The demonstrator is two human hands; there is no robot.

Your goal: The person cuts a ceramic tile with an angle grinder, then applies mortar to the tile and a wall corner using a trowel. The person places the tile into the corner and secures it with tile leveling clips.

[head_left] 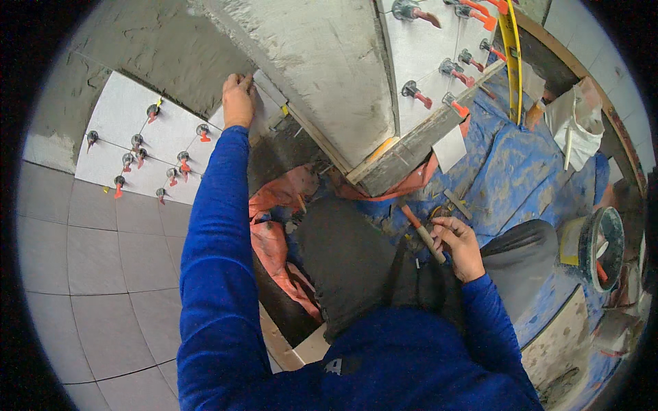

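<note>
My left hand reaches far out to the upper left, its fingers bent over the upper edge of a narrow light grey tile. That tile sits against the mortar-coated wall, beside the grey pillar. Some of it is hidden behind the hand. Close to my lap, my right hand pinches a slim stick-like tool with a reddish-brown far end; its exact kind is unclear. White tiles left of my left hand carry several levelling clips with red handles.
A rendered pillar rises ahead, with more clipped white tiles on its right. A yellow level leans there. Blue sheeting covers the right floor, with a bucket and white bag. Grey tiles lie left.
</note>
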